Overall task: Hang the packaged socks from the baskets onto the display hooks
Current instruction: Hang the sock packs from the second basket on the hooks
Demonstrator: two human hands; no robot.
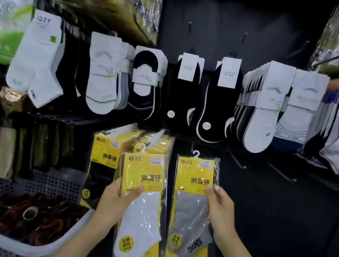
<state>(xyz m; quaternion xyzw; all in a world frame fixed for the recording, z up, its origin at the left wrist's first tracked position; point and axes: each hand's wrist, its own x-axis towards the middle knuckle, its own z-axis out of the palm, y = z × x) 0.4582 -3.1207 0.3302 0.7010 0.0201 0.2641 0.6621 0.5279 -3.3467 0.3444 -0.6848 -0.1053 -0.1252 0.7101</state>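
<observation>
My left hand (118, 201) grips a yellow pack of white socks (141, 215) by its left edge, thumb on the front. My right hand (219, 207) pinches a matching yellow pack of grey socks (191, 214) by its right edge. Each pack has a white plastic hanger on top, and both are held upright side by side in front of the dark display wall. Behind the white pack, more yellow packs (105, 158) hang on two hooks. Bare black hooks (237, 161) stick out of the wall to the right of the grey pack.
A white perforated basket (12, 245) at lower left holds dark bundled socks. A row of white and black carded socks (183, 90) hangs above. Brown and beige packs (28, 146) hang at left. Wrapped stock sits on the upper shelves.
</observation>
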